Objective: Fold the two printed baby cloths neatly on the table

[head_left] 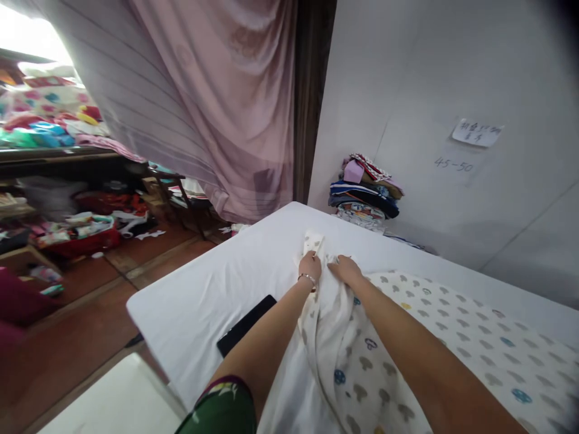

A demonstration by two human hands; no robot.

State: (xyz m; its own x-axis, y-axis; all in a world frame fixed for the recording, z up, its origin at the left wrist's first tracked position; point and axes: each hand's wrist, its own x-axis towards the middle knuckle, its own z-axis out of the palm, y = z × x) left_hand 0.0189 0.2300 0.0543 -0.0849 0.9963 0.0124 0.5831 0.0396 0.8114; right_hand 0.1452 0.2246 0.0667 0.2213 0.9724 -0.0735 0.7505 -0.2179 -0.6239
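Note:
A white cloth printed with grey, blue and yellow mushroom-like shapes (362, 374) runs from the near edge up over the white table (190, 295). My left hand (310, 266), with a bracelet at the wrist, is closed on a gathered part of this cloth near the table's far corner. Just to its right, my right hand (346, 270) pinches another part of the same cloth. Between the hands the fabric is bunched, and its far end sticks up past my left hand. More of the patterned fabric lies flat to the right of my right arm.
A flat black object (246, 323) lies beside my left forearm. Folded clothes (366, 190) are stacked behind the table against a grey wall with a paper note (477, 132). A pink curtain (244, 90) hangs at the back. A red bin (81, 238) stands on the tiled floor, left.

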